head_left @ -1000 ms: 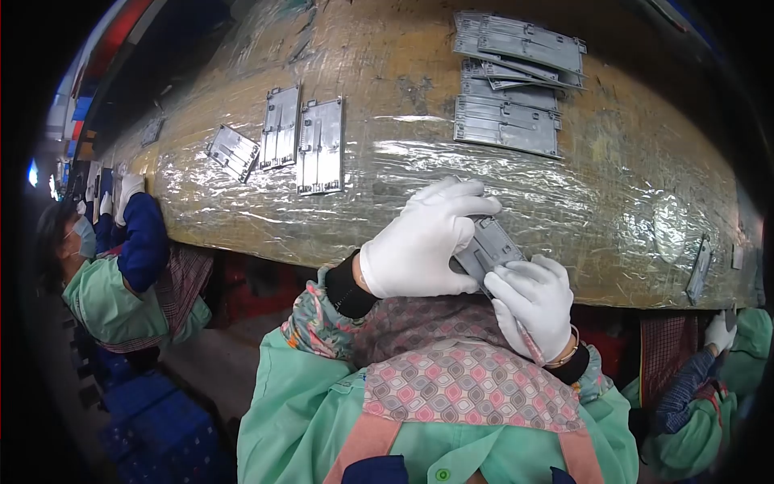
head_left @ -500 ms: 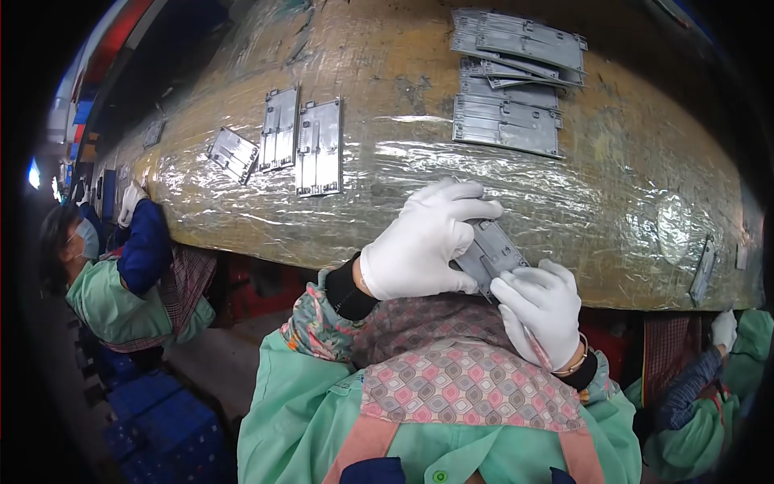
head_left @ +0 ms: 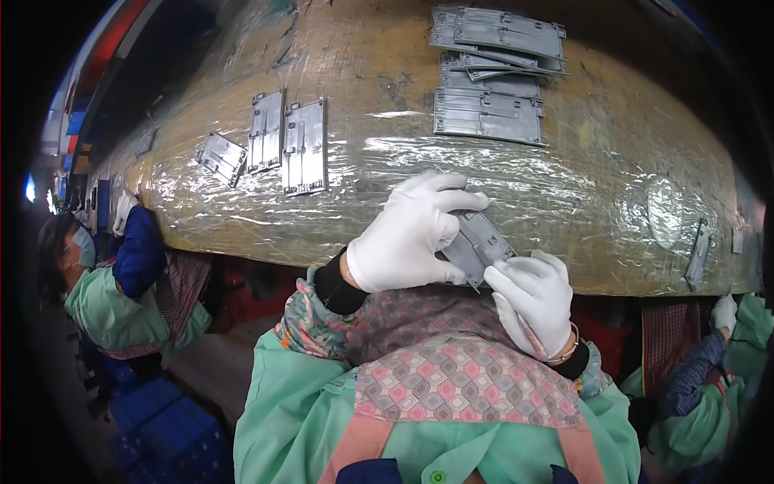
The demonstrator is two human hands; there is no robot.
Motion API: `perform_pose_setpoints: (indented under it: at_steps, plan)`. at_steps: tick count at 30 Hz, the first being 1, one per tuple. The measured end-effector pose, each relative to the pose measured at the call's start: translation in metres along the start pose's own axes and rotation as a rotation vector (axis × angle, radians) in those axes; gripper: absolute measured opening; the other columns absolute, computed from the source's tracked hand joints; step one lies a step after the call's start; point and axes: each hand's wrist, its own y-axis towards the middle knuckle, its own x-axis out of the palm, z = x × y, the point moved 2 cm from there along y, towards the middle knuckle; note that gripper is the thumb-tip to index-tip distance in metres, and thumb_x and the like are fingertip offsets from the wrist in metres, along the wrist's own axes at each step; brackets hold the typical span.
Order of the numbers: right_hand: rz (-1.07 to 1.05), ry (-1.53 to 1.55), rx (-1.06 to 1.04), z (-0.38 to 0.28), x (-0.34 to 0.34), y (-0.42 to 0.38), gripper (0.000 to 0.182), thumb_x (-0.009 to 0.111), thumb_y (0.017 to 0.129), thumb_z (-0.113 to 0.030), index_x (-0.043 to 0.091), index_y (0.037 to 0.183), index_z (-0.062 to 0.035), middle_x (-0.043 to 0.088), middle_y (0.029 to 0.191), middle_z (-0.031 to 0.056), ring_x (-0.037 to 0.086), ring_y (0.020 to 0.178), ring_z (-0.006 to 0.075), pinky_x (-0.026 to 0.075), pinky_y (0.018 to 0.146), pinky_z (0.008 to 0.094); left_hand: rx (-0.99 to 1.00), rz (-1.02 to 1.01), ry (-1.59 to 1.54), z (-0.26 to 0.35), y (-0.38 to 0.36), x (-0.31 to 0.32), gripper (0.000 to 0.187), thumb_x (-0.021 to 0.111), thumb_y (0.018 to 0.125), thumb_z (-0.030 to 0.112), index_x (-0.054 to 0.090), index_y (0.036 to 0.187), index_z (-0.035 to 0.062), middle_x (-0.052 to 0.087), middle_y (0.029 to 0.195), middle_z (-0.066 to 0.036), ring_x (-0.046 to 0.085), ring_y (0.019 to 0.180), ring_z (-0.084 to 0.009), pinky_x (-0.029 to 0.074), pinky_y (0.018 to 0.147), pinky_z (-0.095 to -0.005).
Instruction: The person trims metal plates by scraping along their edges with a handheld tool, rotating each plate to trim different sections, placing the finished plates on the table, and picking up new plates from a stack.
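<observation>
In white-gloved fingers I hold a grey plastic panel, tilted at the table's near edge in front of my apron. My left hand grips it along its left side, thumb below and fingers over the upper end. Against the panel's lower right edge, my right hand is closed with the fingertips pinched together. A thin pinkish strip shows along that palm; whether it is a tool or a gap in the glove I cannot make out.
Similar grey panels lie in an overlapping stack at the back. Two panels and a smaller piece lie left on the film-covered table. Another piece lies far right. Co-workers sit at both sides.
The view has shifted slightly, so the table's contents appear a little further left. Both hands keep their hold at the panel, with little change in its tilt.
</observation>
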Motion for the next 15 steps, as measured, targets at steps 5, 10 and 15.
perform_pose_setpoints:
  at_steps: [5,10,15]
  plan:
    - [-0.022,-0.049,0.007,-0.004,-0.011,-0.003,0.038,0.079,0.077,-0.009,0.077,0.116,-0.0119,0.079,0.108,0.0065,0.074,0.1,0.0257,0.052,0.094,0.0453,-0.01,0.006,-0.074,-0.002,-0.002,0.0,0.053,0.1,0.056,0.027,0.05,0.063,0.0097,0.067,0.146,-0.002,0.051,0.145,-0.0378,0.04,0.118,-0.0546]
    - [0.018,-0.017,0.031,-0.003,-0.007,-0.002,0.04,0.078,0.078,-0.009,0.076,0.118,-0.0126,0.079,0.108,0.0061,0.073,0.101,0.0253,0.051,0.095,0.045,-0.012,-0.012,-0.009,0.0,0.0,0.0,0.054,0.1,0.055,0.028,0.051,0.064,0.0093,0.067,0.147,-0.002,0.051,0.145,-0.0376,0.04,0.118,-0.0541]
    - [0.015,-0.035,0.043,-0.005,-0.009,-0.01,0.035,0.078,0.079,-0.01,0.078,0.114,-0.0138,0.079,0.108,0.0043,0.073,0.101,0.0249,0.05,0.098,0.0448,-0.015,-0.015,-0.08,-0.001,0.001,-0.002,0.054,0.1,0.055,0.028,0.051,0.065,0.0097,0.066,0.147,-0.001,0.051,0.144,-0.0378,0.04,0.118,-0.0548]
